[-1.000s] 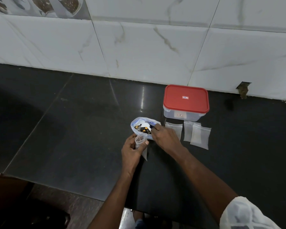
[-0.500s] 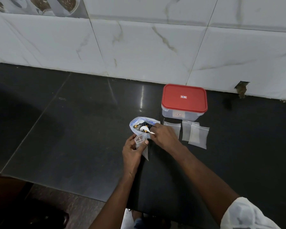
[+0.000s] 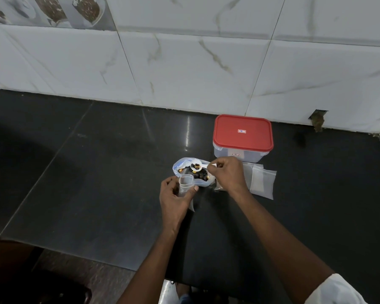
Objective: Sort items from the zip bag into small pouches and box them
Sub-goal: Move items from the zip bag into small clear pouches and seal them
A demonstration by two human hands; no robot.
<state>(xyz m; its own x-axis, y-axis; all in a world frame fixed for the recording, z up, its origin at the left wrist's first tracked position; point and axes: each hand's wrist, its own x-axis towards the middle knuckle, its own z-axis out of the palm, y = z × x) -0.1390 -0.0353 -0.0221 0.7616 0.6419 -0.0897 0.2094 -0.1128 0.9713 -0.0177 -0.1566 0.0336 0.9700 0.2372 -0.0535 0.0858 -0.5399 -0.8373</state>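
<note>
This looks like a home kitchen: a polished black stone table runs along a wall of white marble-look tiles, one decorative tile shows cups and food, and a red-lidded plastic food box stands by the wall.

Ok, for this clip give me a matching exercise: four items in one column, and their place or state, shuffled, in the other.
Items:
1. box
2. small pouch
3. white scoop
4. spare pouches

States:
A. lying flat on the counter, in front of the box
B. held open in the left hand
C. shut with a red lid
D. loaded, over the zip bag, held by the right hand

Pairs: 1-C, 2-B, 3-D, 4-A
</note>
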